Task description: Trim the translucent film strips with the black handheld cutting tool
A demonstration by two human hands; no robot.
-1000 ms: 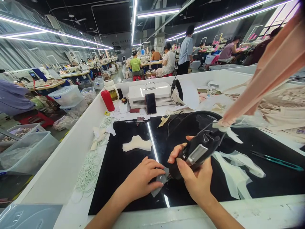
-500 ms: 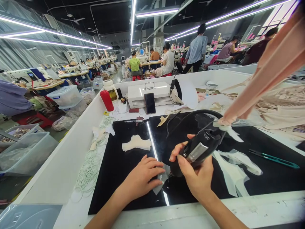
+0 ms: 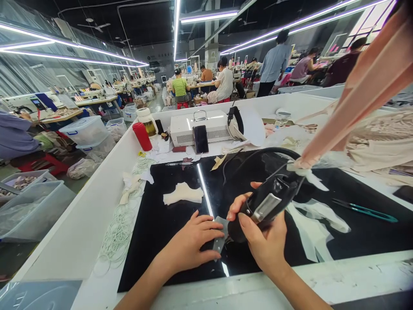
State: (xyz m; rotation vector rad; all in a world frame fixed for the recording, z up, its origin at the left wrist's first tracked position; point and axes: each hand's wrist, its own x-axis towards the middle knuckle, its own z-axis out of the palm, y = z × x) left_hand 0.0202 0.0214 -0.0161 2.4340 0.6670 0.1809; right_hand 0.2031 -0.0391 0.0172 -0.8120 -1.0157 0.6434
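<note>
My right hand [image 3: 263, 239] is closed round a black hand-held tool [image 3: 266, 202] with a silver plate and a black cable [image 3: 258, 155]. The tool's tip points down at a small grey fabric piece [image 3: 220, 232] on the black glossy work surface [image 3: 167, 224]. My left hand [image 3: 192, 243] lies on that piece with its fingers stretched flat, pressing it down just left of the tool tip.
A cream fabric cutout [image 3: 183, 193] lies behind my left hand. White scraps [image 3: 314, 224] and green-handled scissors [image 3: 364, 210] lie to the right. White cord loops [image 3: 119, 228] lie at the left. Behind stand a white box [image 3: 196, 127], a phone [image 3: 200, 139] and a red bottle [image 3: 143, 136]. Peach fabric [image 3: 358, 94] hangs at the right.
The small grey piece has shifted under my left fingers and now stands more upright beside the tool tip. Both hands stay almost in place. A person in the background has walked right.
</note>
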